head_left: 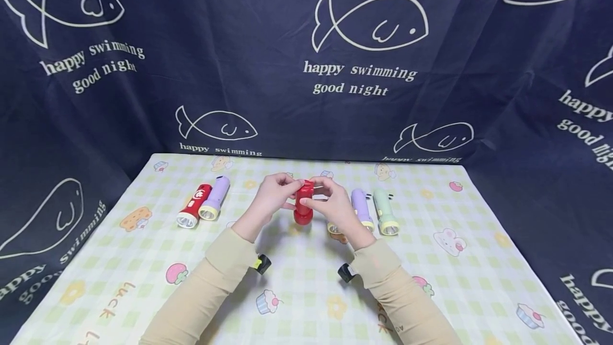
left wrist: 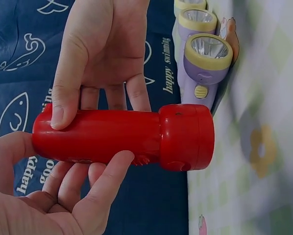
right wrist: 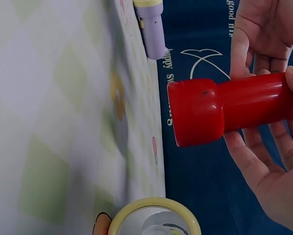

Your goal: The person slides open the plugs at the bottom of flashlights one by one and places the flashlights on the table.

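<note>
Beige sleeves (head_left: 196,297) reach over the table (head_left: 460,286). Your left hand (head_left: 274,196) and right hand (head_left: 332,204) together pinch one red flashlight (left wrist: 127,134) — wide end down, raised between the table's side edges. Purple flashlight (head_left: 217,196) lies toward the left edge; green flashlight (head_left: 384,212), toward the right.

navy fish-print curtain (head_left: 287,116), green-checked tablecloth (head_left: 306,286)

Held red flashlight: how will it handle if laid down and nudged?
The red flashlight looks stiff: no dent shows where it's held. Its glossy shell may feel slippery. Rounded barrel and wider head suggest it could roll in a curve.
</note>
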`<state>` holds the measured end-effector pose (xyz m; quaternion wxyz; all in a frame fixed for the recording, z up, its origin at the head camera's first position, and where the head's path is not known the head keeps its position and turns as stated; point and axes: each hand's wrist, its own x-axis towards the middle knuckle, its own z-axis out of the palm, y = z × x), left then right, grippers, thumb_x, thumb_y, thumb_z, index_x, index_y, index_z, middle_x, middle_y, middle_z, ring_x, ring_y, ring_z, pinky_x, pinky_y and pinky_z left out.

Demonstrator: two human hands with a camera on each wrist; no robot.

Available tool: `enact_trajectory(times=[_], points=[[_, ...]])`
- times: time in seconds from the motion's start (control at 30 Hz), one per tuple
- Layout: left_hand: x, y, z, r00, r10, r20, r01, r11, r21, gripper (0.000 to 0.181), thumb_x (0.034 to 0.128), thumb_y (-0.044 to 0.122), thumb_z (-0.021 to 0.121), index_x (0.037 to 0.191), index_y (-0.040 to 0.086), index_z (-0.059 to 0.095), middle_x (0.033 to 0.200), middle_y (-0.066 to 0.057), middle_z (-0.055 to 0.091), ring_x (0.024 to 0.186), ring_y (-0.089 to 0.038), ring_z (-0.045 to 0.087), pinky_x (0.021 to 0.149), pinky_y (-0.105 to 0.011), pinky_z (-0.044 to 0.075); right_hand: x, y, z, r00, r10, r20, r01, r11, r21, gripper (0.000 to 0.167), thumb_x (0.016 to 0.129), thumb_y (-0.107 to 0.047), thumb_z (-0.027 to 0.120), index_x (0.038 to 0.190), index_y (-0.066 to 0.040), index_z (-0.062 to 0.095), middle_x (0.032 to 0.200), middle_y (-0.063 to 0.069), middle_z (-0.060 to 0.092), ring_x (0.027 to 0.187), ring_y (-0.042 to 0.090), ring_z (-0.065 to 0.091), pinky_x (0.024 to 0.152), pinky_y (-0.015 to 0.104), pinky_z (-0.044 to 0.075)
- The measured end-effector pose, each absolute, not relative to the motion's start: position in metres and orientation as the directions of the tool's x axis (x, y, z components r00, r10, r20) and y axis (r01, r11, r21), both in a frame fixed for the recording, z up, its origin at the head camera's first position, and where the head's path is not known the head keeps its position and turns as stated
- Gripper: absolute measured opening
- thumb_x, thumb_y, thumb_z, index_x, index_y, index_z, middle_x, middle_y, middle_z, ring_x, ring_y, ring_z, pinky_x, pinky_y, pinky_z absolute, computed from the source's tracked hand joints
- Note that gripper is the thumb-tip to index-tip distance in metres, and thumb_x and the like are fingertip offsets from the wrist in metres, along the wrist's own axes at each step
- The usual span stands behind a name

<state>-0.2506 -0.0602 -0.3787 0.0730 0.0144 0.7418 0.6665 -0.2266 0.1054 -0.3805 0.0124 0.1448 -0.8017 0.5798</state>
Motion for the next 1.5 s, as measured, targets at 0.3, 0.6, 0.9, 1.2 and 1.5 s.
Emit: enact_trajectory(times=[0.3,0.6,0.9,1.2,1.5], points=[[-0.251,-0.060,-0.378,-0.989,0.119,-0.088,-0.074,0.120,0.990,0.022,0.0873,0.019,0.064,0.086,-0.003,0.061,0.083,-0.007,0.056,0.073,-0.016,0.055,0.063,-0.037,0.059,-0.242,0.111,-0.402,-0.960,-0.211,0.184,-0.240,0.283,-0.929,0.046,0.079,-0.014,0.077,0.121,-0.007,0.060,0.115,0.014,0.064,0.101,0.032,0.063,0.082,0.037,0.055],[-0.249,-0.058,-0.377,-0.988,0.123,-0.095,-0.080,0.126,0.989,0.023,0.0876,0.020,0.064,0.083,-0.002,0.058,0.083,-0.008,0.055,0.073,-0.016,0.055,0.063,-0.036,0.059,-0.249,0.114,-0.415,-0.946,-0.216,0.240,-0.293,0.261,-0.920,0.044,0.075,-0.022,0.080,0.116,-0.014,0.064,0.107,0.007,0.068,0.097,0.021,0.065,0.089,0.045,0.051],[-0.250,-0.057,-0.382,-0.987,0.112,-0.115,-0.097,0.155,0.983,0.026,0.0858,0.024,0.067,0.081,0.002,0.055,0.088,-0.009,0.057,0.076,-0.017,0.055,0.062,-0.035,0.059,-0.249,0.115,-0.416,-0.938,-0.220,0.266,-0.320,0.261,-0.911,0.042,0.075,-0.019,0.081,0.114,-0.013,0.066,0.100,0.006,0.070,0.094,0.020,0.064,0.091,0.053,0.048],[-0.249,-0.053,-0.382,-0.990,0.102,-0.097,-0.076,0.197,0.978,0.030,0.0835,0.026,0.071,0.083,0.001,0.055,0.088,-0.010,0.056,0.079,-0.019,0.063,0.061,-0.035,0.059,-0.233,0.110,-0.393,-0.943,-0.236,0.234,-0.297,0.281,-0.912,0.043,0.078,-0.008,0.076,0.117,-0.001,0.062,0.107,0.018,0.066,0.099,0.029,0.062,0.084,0.035,0.055],[-0.249,-0.051,-0.382,-0.993,0.062,-0.101,-0.085,0.229,0.970,0.036,0.0803,0.031,0.074,0.085,0.002,0.054,0.089,-0.010,0.057,0.079,-0.021,0.065,0.060,-0.032,0.059,-0.226,0.108,-0.382,-0.942,-0.238,0.235,-0.293,0.249,-0.923,0.041,0.077,-0.004,0.076,0.115,0.001,0.062,0.111,0.018,0.063,0.100,0.031,0.059,0.081,0.030,0.057]])
